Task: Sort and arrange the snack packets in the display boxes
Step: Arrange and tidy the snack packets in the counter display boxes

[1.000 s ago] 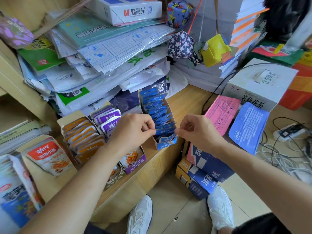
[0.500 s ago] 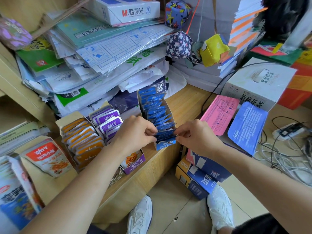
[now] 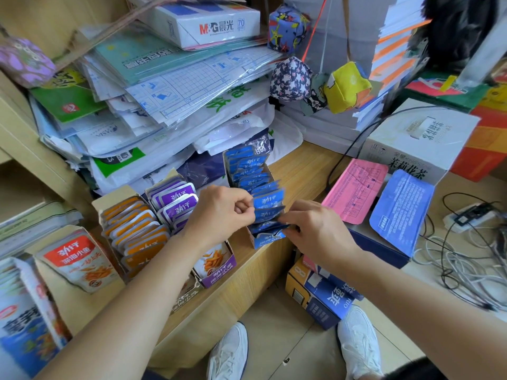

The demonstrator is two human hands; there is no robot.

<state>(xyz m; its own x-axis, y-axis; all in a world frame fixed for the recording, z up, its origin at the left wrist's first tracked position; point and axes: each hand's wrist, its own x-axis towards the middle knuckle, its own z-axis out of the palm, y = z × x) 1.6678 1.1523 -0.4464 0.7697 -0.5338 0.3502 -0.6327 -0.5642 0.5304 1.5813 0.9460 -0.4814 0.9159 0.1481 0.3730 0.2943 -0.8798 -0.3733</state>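
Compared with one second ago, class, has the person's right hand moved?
No, not noticeably. The right hand still pinches the blue packets at the near end of the blue display box, just left of the pink packet.

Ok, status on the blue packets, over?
Left hand and right hand both pinch blue packets at the front of the blue box. Packets fanned, uneven. Nothing in the way; purple box close by left hand.

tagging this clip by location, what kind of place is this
Probably a small stationery shop counter: blue snack packets stand in a display box, beside piles of exercise books and a ream of copy paper.
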